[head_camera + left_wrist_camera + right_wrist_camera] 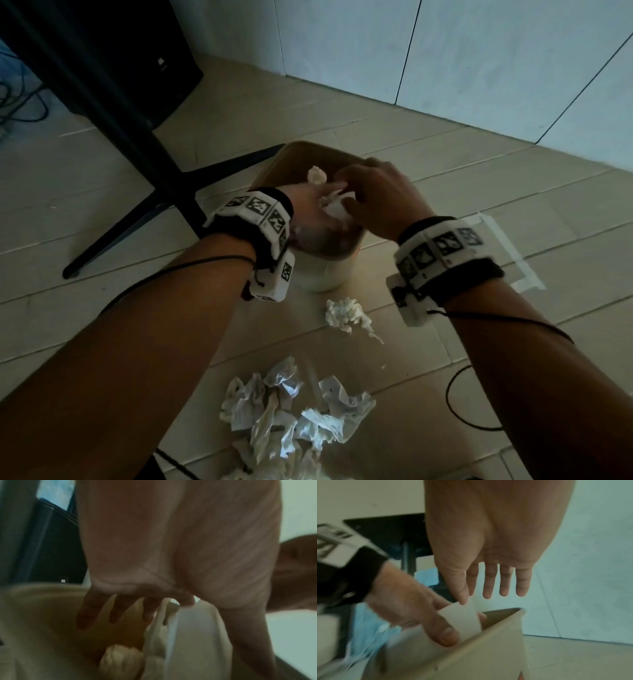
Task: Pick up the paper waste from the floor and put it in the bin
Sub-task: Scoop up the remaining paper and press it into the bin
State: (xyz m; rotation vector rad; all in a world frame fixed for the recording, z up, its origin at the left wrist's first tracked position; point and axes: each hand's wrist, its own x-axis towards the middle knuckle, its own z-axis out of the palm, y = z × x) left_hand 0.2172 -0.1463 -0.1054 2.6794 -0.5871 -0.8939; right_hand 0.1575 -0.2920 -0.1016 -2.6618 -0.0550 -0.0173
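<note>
A beige bin (325, 274) stands on the tiled floor, and both hands are over its mouth. My left hand (313, 200) pinches a white sheet of paper (335, 207) between thumb and fingers just inside the rim. In the right wrist view its thumb lies across the paper (462, 616) above the bin's edge (505, 626). My right hand (488, 586) hangs open with straight fingers, its thumb tip at the sheet's top edge. A crumpled paper ball (120, 658) lies inside the bin. On the floor a white wad (346, 313) and a pile of crumpled sheets (291, 411) lie nearer to me.
Black stand legs (154, 192) spread across the floor left of the bin, with a black speaker box (137, 61) behind them. A tiled wall (445, 51) rises behind the bin. White tape (513, 260) marks the floor at right, and a black cable (459, 404) loops there.
</note>
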